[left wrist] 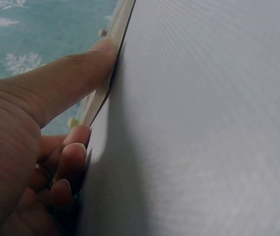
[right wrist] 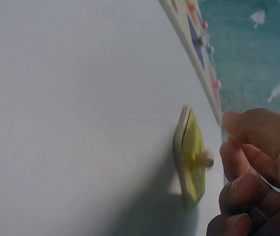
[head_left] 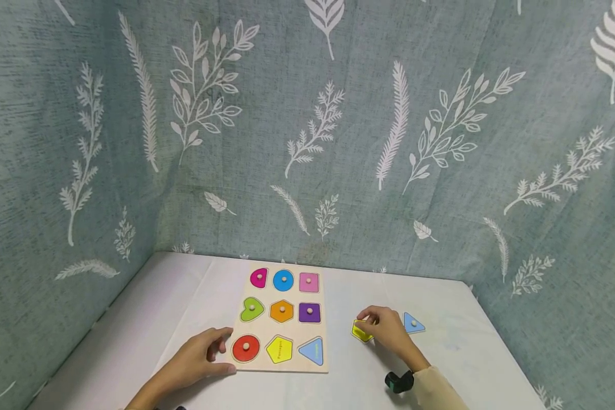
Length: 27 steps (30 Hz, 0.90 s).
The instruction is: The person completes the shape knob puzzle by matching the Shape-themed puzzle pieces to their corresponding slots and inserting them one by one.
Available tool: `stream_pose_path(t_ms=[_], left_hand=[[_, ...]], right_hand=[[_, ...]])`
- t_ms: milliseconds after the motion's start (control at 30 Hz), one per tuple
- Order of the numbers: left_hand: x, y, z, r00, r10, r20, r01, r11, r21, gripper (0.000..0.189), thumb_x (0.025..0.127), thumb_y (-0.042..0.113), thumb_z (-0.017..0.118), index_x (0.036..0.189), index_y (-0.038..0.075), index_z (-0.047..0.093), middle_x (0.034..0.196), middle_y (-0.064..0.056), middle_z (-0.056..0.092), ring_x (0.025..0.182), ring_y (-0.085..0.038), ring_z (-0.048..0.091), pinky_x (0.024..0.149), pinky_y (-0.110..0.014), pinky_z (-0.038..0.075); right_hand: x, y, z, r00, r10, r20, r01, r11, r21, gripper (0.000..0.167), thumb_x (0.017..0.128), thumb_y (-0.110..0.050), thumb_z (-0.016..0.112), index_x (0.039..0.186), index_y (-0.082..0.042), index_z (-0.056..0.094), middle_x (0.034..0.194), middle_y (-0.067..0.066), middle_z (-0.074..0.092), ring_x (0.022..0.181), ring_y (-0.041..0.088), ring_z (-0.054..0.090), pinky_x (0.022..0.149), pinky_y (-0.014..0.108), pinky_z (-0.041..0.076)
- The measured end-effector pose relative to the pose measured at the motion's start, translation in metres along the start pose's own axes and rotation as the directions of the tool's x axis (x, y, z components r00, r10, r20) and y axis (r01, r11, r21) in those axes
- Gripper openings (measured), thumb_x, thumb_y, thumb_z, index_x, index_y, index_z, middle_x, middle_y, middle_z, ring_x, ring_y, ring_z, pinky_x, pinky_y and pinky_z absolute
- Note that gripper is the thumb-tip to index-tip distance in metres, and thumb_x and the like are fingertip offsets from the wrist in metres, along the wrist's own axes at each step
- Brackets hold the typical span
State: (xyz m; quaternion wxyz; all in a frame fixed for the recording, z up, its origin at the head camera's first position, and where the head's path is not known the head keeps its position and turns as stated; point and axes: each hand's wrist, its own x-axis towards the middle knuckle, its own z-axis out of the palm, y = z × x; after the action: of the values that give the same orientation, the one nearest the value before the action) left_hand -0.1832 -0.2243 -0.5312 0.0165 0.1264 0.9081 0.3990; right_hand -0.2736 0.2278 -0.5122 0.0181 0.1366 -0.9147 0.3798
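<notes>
A wooden shape puzzle board (head_left: 266, 327) lies on the white table. My left hand (head_left: 199, 357) rests against its near left corner, thumb at the near edge and fingertips along the left side; the left wrist view shows the thumb (left wrist: 76, 78) straight against the board's edge. To the right of the board is a yellow pentagon piece (head_left: 361, 332) with a wooden knob (right wrist: 206, 160). My right hand (head_left: 389, 330) is over this piece, fingers bent; in the right wrist view its fingertips appear beside the knob with a small gap. Past that hand lies a blue triangle piece (head_left: 413, 323).
Knobbed pieces sit in most slots, including a red circle (head_left: 246, 348) and an orange hexagon (head_left: 282, 311). The pentagon slot (head_left: 279, 349) and triangle slot (head_left: 311, 351) show printed words and no knobs. Leaf-patterned cloth (head_left: 307, 142) stands behind and beside the table.
</notes>
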Motion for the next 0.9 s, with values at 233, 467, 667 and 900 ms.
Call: stream_pose_path(t_ms=[233, 467, 667, 900], left_hand=[[0.001, 0.001, 0.0, 1.0, -0.007, 0.001, 0.007, 1.0, 0.0, 0.086, 0.068, 0.033, 0.097, 0.134, -0.007, 0.059, 0.088, 0.003, 0.052, 0.074, -0.007, 0.047, 0.064, -0.023, 0.043], [0.0, 0.002, 0.001, 1.0, -0.023, 0.002, 0.023, 1.0, 0.002, 0.086, 0.067, 0.033, 0.097, 0.134, -0.007, 0.06, 0.088, 0.003, 0.053, 0.074, -0.007, 0.047, 0.064, -0.024, 0.042], [0.0, 0.001, 0.002, 1.0, -0.016, -0.003, 0.016, 1.0, 0.015, 0.085, 0.066, 0.033, 0.097, 0.133, -0.006, 0.061, 0.089, 0.004, 0.052, 0.074, -0.006, 0.047, 0.063, -0.024, 0.042], [0.001, 0.003, 0.001, 1.0, -0.02, 0.0, 0.02, 1.0, 0.013, 0.086, 0.067, 0.033, 0.097, 0.134, -0.006, 0.061, 0.089, 0.004, 0.052, 0.074, -0.007, 0.046, 0.063, -0.024, 0.042]], right_hand=[[-0.006, 0.015, -0.009, 0.999, 0.043, -0.021, -0.042, 0.999, 0.035, 0.015, 0.087, -0.02, 0.082, 0.097, -0.011, 0.075, 0.073, -0.003, 0.061, 0.062, 0.015, 0.051, 0.053, 0.025, 0.041], [-0.008, 0.023, -0.013, 0.998, 0.059, -0.017, -0.058, 0.997, 0.043, 0.019, 0.085, -0.025, 0.085, 0.094, -0.011, 0.076, 0.071, -0.003, 0.061, 0.06, 0.013, 0.05, 0.053, 0.024, 0.041], [-0.01, 0.025, -0.012, 1.0, 0.022, 0.014, -0.022, 1.0, 0.0, 0.017, 0.087, -0.029, 0.084, 0.09, -0.014, 0.077, 0.071, -0.007, 0.063, 0.058, 0.011, 0.051, 0.052, 0.024, 0.041], [-0.009, 0.023, -0.01, 1.0, -0.006, 0.021, 0.006, 1.0, 0.015, 0.014, 0.086, -0.024, 0.084, 0.091, -0.013, 0.078, 0.072, -0.007, 0.063, 0.058, 0.01, 0.051, 0.051, 0.023, 0.042]])
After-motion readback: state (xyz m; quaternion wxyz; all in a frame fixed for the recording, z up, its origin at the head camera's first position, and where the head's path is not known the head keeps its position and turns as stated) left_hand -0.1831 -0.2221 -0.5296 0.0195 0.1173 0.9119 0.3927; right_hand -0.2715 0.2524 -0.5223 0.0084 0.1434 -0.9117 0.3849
